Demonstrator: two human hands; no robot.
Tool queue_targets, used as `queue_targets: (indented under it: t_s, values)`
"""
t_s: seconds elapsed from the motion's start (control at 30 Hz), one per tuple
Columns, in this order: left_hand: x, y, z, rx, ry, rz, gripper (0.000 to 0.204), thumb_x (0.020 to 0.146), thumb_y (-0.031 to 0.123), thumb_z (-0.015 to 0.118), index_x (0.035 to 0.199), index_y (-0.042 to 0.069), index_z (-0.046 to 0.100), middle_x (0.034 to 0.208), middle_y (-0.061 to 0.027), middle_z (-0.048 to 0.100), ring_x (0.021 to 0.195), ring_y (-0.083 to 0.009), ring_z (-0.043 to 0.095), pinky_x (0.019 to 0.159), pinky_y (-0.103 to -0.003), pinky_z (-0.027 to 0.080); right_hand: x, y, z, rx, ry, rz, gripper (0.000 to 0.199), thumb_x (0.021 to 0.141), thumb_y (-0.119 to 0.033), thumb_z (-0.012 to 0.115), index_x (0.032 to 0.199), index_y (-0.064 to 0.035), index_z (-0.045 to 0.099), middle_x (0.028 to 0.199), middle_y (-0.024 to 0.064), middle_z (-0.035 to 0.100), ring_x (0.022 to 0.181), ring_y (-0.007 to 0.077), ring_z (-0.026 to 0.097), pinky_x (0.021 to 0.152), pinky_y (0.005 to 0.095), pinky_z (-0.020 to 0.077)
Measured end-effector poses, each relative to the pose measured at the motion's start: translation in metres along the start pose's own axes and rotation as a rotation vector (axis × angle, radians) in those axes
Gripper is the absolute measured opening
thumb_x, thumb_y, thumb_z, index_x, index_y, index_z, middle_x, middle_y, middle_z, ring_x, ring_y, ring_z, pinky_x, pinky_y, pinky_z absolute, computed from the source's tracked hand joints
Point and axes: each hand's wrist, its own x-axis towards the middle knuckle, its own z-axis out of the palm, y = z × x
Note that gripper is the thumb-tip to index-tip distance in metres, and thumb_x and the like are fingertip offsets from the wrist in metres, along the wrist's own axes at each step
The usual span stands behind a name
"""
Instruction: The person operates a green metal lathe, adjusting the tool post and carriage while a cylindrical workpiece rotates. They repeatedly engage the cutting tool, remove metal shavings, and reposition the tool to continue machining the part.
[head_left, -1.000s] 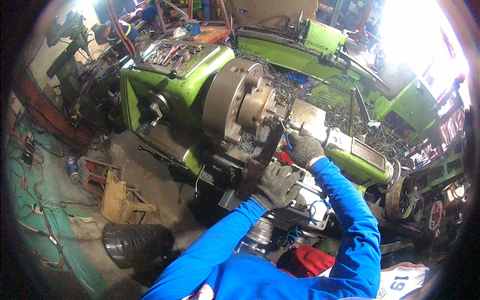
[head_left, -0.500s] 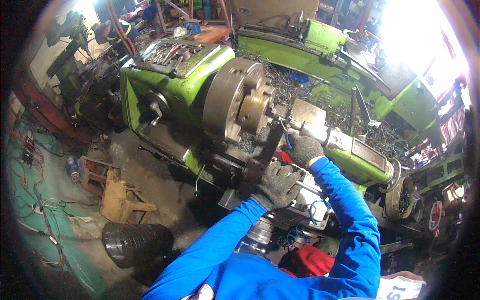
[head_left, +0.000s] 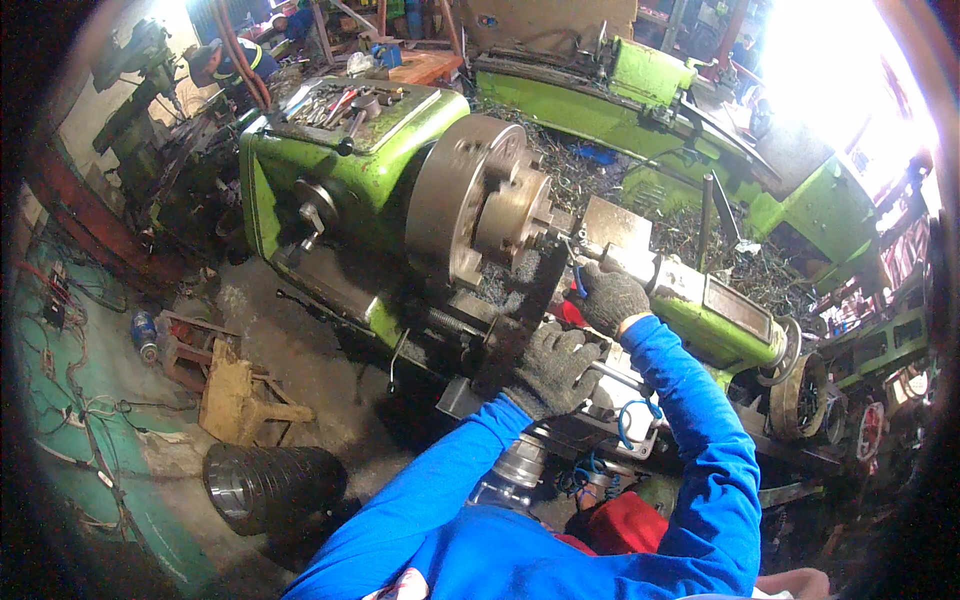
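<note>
My right hand (head_left: 614, 299), in a dark grey knit glove, is closed around a blue-handled tool (head_left: 580, 280). The tool's thin metal end points up toward the workpiece, beside the tailstock's front end. My left hand (head_left: 553, 374), gloved alike, lies lower left over the lathe carriage, its fingers curled at the end of a metal lever (head_left: 622, 376). Its palm side is hidden. To the upper left, a large round chuck (head_left: 452, 195) carries a thick cylindrical workpiece (head_left: 508, 222). A red cloth-like thing (head_left: 570, 314) shows between my hands.
The green headstock (head_left: 300, 165) has tools on its top. At right is the green tailstock (head_left: 730, 315) with a handwheel. Metal shavings (head_left: 770, 270) heap behind the lathe. A wooden stool (head_left: 240, 400) and a black ribbed drum (head_left: 270, 490) stand at left. Another person works far back left.
The chuck and the workpiece show a different rotation angle. Both my hands stay in nearly the same place, with the blue-handled tool held as before.
</note>
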Motion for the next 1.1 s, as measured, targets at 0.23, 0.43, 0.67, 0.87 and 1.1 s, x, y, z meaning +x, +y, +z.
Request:
queue_targets:
  t_s: [0.23, 0.43, 0.67, 0.87, 1.1]
  values:
    - [-0.003, -0.004, 0.005, -0.021, 0.013, -0.005, 0.040, 0.081, 0.032, 0.072, 0.114, 0.011, 0.071, 0.111, -0.0165, 0.065, 0.108, -0.0375, 0.061, 0.103, -0.055, 0.044, 0.000, 0.001, 0.006, 0.002, 0.054, -0.033, 0.044, 0.092, -0.046, 0.066, 0.122, -0.0147, 0.060, 0.103, 0.0252, 0.073, 0.095, 0.0471, 0.072, 0.081, 0.0571, 0.0575]
    - [0.001, 0.000, 0.000, -0.034, 0.003, -0.003, 0.040, 0.081, 0.032, 0.073, 0.115, 0.011, 0.070, 0.111, -0.0164, 0.065, 0.108, -0.0376, 0.061, 0.104, -0.055, 0.044, -0.002, 0.003, 0.005, 0.005, 0.053, -0.033, 0.043, 0.090, -0.044, 0.067, 0.120, -0.0142, 0.059, 0.100, 0.0244, 0.073, 0.094, 0.0464, 0.072, 0.080, 0.0567, 0.0573]
    - [-0.001, -0.001, 0.002, -0.032, 0.005, -0.011, 0.042, 0.080, 0.033, 0.074, 0.116, 0.011, 0.070, 0.111, -0.0152, 0.064, 0.109, -0.0373, 0.060, 0.106, -0.056, 0.043, -0.003, 0.002, 0.002, 0.011, 0.062, -0.038, 0.045, 0.090, -0.044, 0.068, 0.121, -0.0135, 0.058, 0.097, 0.0247, 0.073, 0.093, 0.0459, 0.073, 0.078, 0.0566, 0.0573]
    - [-0.001, -0.001, 0.002, -0.029, -0.011, -0.013, 0.041, 0.081, 0.034, 0.073, 0.116, 0.012, 0.070, 0.111, -0.0147, 0.064, 0.110, -0.0373, 0.060, 0.107, -0.056, 0.042, -0.001, 0.000, 0.002, -0.003, 0.028, -0.011, 0.046, 0.089, -0.044, 0.069, 0.123, -0.0142, 0.058, 0.097, 0.0249, 0.074, 0.091, 0.0458, 0.073, 0.078, 0.0566, 0.0576]
    - [-0.001, -0.001, 0.002, -0.020, -0.001, -0.014, 0.042, 0.080, 0.034, 0.073, 0.116, 0.012, 0.070, 0.110, -0.0150, 0.064, 0.110, -0.0372, 0.060, 0.107, -0.056, 0.041, -0.001, 0.002, 0.005, -0.001, 0.047, -0.015, 0.051, 0.090, -0.044, 0.068, 0.130, -0.0142, 0.056, 0.097, 0.0251, 0.074, 0.092, 0.0457, 0.073, 0.079, 0.0566, 0.0580]
